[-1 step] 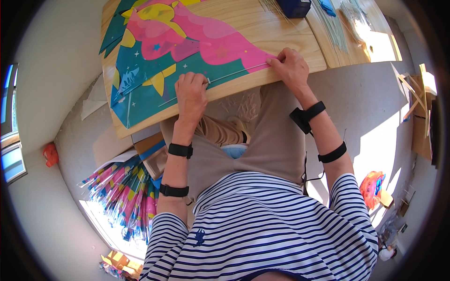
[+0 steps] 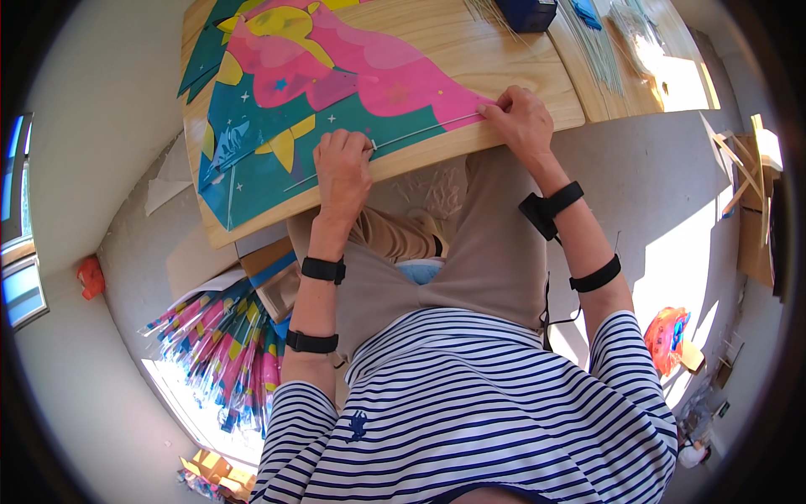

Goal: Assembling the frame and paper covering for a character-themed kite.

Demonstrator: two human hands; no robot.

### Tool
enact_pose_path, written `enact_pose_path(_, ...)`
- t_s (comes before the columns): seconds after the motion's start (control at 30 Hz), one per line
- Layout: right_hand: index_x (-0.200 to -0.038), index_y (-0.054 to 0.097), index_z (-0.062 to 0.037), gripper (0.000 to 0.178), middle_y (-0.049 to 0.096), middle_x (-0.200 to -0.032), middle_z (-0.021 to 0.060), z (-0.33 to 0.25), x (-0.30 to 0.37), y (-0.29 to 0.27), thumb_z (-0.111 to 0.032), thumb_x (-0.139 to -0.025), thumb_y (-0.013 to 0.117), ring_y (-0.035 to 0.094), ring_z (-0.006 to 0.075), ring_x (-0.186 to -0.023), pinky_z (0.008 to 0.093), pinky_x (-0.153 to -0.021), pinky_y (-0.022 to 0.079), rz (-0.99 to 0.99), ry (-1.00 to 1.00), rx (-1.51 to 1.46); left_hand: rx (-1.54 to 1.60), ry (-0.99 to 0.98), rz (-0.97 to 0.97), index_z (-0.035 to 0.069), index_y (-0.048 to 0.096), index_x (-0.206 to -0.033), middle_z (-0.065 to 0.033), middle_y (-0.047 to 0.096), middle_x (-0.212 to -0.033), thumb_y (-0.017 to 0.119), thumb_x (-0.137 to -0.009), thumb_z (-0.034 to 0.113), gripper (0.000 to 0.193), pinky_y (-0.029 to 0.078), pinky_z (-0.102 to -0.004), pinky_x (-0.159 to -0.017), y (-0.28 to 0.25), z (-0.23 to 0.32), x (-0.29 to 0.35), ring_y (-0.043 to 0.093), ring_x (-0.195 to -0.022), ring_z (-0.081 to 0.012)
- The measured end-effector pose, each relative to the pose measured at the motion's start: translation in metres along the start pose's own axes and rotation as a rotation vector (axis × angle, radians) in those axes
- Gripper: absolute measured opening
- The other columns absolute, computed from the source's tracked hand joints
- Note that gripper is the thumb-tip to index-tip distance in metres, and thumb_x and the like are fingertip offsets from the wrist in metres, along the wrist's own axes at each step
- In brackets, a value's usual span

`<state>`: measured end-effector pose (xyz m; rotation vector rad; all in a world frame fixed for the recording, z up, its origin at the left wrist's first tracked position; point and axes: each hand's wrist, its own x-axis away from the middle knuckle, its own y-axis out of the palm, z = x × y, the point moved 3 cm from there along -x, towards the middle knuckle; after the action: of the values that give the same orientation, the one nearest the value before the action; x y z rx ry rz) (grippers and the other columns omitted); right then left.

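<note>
A pink, teal and yellow printed fabric sheet [image 2: 395, 80], shaped like a kite, lies spread on the wooden table. Along its near edge runs a thin white rod [image 2: 420, 131]. My left hand [image 2: 342, 168] is closed over the rod near its middle, and a small white fitting shows at the fingertips. At the sheet's pointed pink corner, my right hand [image 2: 522, 122] pinches the rod's end together with the fabric. The fingers hide the exact grip there. The sheet's left part looks glossy, as if under clear film.
Thin rods [image 2: 598, 55] and a dark blue box [image 2: 527, 13] occupy the table's far right. Wrapped colourful bundles [image 2: 222, 353] stand at lower left beside a cardboard box [image 2: 273, 281]. An orange bag [image 2: 666, 336] sits on the floor at right.
</note>
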<state>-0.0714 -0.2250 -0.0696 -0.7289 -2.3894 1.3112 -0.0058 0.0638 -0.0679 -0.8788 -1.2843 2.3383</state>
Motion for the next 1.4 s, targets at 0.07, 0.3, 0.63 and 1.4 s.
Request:
enact_pose_path(0.07,-0.081,0.069,-0.0071,0.033,0.07,-0.09,0.0125,0.001,-0.002,-0.001,-0.039,-0.076,0.076,0.067,0.0325,-0.089,0.0429,-0.076,0.051,-0.014,0.014,-0.011,-0.005,0.003,0.002,0.01,0.06,-0.086,-0.0076,0.055,-0.088,0.066,-0.079,0.004,0.011,0.04,-0.0432,-0.079,0.0,0.0,0.0,0.053,-0.088,-0.0302)
enact_pose_path(0.3,-0.081,0.072,-0.0076,0.027,0.071,-0.086,0.0139,0.009,-0.006,0.001,-0.035,-0.08,0.073,0.067,0.0329,-0.088,0.0435,-0.076,0.052,0.019,0.007,-0.088,0.006,0.0,-0.004,0.01,0.06,-0.085,-0.0072,0.055,-0.086,0.066,-0.08,0.004,0.009,0.039,-0.0428,-0.079,0.001,0.0,-0.001,0.053,-0.088,-0.0298)
enact_pose_path(0.63,-0.086,0.072,-0.008,0.022,0.071,-0.085,0.0102,0.012,-0.006,0.003,-0.029,-0.08,0.073,0.067,0.0276,-0.084,0.0393,-0.075,0.052,0.019,0.0,-0.082,-0.001,-0.019,-0.018,0.01,0.06,-0.086,-0.0069,0.055,-0.087,0.066,-0.081,0.005,0.009,0.039,-0.0427,-0.079,0.001,0.0,-0.001,0.052,-0.089,-0.0295)
enact_pose_path(1.4,-0.097,0.067,-0.007,0.018,0.064,-0.105,0.0194,0.04,-0.106,-0.011,-0.016,-0.082,0.063,0.065,0.039,-0.096,0.0483,-0.082,0.052,0.269,0.044,0.114,0.116,0.016,0.025,0.007,0.061,-0.085,-0.0087,0.056,-0.086,0.067,-0.08,0.002,0.01,0.039,-0.0426,-0.08,-0.033,0.042,-0.009,0.054,-0.087,-0.0313)
